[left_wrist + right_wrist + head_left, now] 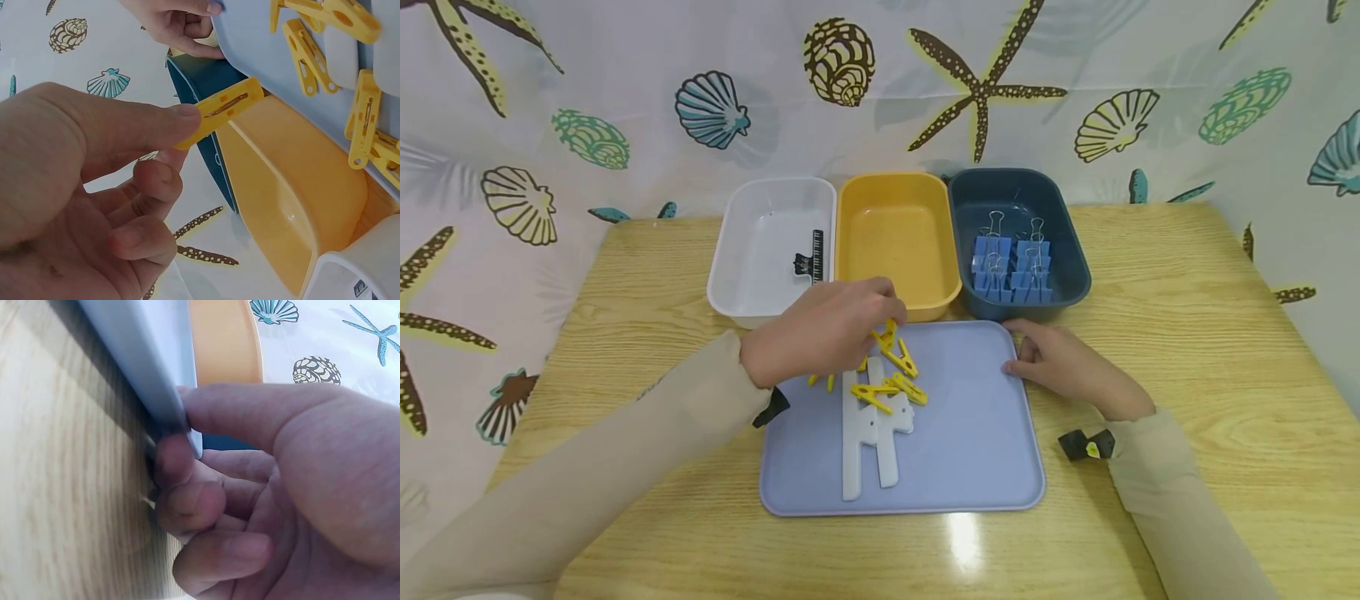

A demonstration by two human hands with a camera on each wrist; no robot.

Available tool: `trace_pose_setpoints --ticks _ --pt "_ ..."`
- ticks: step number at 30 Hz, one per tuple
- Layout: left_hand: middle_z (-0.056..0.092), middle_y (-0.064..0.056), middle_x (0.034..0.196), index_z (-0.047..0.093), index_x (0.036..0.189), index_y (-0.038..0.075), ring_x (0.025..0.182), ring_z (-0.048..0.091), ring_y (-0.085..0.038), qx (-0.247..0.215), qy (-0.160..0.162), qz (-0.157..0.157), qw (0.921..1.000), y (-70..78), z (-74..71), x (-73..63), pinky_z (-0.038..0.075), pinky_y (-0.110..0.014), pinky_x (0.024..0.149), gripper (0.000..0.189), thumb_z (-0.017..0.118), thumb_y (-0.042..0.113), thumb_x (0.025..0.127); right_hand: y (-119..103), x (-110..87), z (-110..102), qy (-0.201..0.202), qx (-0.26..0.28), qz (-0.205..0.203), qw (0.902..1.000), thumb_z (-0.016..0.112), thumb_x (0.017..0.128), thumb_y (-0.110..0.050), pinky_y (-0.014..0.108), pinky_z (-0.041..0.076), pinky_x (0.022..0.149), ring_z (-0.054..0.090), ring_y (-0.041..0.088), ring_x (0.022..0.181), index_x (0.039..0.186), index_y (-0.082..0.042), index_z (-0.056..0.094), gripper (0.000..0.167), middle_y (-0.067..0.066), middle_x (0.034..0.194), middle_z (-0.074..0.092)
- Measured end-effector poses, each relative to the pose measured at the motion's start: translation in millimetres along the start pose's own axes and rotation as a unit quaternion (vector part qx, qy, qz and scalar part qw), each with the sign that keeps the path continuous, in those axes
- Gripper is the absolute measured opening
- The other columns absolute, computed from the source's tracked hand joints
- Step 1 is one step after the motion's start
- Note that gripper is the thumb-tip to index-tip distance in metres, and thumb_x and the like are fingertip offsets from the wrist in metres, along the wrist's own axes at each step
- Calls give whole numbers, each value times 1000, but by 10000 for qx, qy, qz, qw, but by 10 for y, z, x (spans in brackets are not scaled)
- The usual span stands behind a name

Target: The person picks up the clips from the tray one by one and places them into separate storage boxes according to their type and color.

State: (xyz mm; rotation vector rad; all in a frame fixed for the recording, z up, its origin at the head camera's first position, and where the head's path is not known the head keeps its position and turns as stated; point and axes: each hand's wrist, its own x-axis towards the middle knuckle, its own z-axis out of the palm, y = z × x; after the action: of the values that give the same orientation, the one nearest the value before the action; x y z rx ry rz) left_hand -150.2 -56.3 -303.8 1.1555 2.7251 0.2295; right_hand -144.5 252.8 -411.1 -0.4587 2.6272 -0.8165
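Held clip: a yellow clip (240,100) sits between the thumb and fingertip of the left hand (823,325), its rear part covered by the thumb.
Clip's long axis: aslant in the left wrist view, free end pointing away from the palm, toward the tray side.
Left fingers: gripping that clip in a pinch; the other fingers curl loosely beneath.
Yellow bin from the fingers: straight ahead, just beyond the far edge of the lavender tray (962,450); the left hand is nearer to the yellow bin (895,221) than the right. Any next move likely turns on this short forward gap; height above the rim is hard to judge.
Right fingers: the right hand (1071,362) pinches the tray's far right corner, near the dark blue bin (1071,283).
Loose yellow clips: (304,62) on the tray, nearer the person than the left fingers, some lying across white pieces (852,450).
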Motion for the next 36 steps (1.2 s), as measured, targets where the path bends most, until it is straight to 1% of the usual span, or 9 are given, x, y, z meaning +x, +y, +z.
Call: trace_pose_setpoints --ticks 11,17,23,27,33,36 --pt "64 -2 113 71 114 15 84 60 -14 125 -11 63 9999 4 -41 43 50 -24 64 34 68 2 83 -10 -3 -5 -16 11 10 10000 67 89 -14 24 41 54 49 14 62 134 4 47 52 1 70 57" --pt "63 -4 116 70 116 15 87 61 -15 160 -20 0 9999 14 -75 74 52 -24 68 35 68 3 84 -23 -6 -12 -41 15 52 10000 66 89 -14 24 40 54 49 14 62 135 4 47 53 2 71 57" --pt "63 -4 116 70 117 15 85 61 -16 183 32 -29 9998 3 -95 108 52 -24 66 35 69 5 84 -21 -7 -10 -40 17 53 10000 66 89 -14 24 40 54 49 14 62 134 4 47 52 2 70 56" --pt "64 -4 115 70 116 14 84 60 -16 149 59 1 9999 -5 -98 127 52 -24 66 34 69 5 83 -19 -6 -6 -32 0 58 10000 67 89 -14 24 40 54 49 14 62 134 4 47 52 1 70 56" --pt "64 -5 114 70 115 13 81 60 -17 133 53 71 9999 -24 -99 163 50 -24 61 35 67 2 82 -15 -4 -2 -27 27 52 10000 67 89 -14 24 40 54 49 14 62 134 4 47 53 1 71 57" --pt "64 -5 114 70 116 13 82 61 -17 133 33 67 9999 -38 -100 185 51 -25 63 36 67 2 82 -13 -4 -2 -20 38 56 10000 67 89 -14 24 40 54 49 14 62 134 4 47 53 1 71 56"
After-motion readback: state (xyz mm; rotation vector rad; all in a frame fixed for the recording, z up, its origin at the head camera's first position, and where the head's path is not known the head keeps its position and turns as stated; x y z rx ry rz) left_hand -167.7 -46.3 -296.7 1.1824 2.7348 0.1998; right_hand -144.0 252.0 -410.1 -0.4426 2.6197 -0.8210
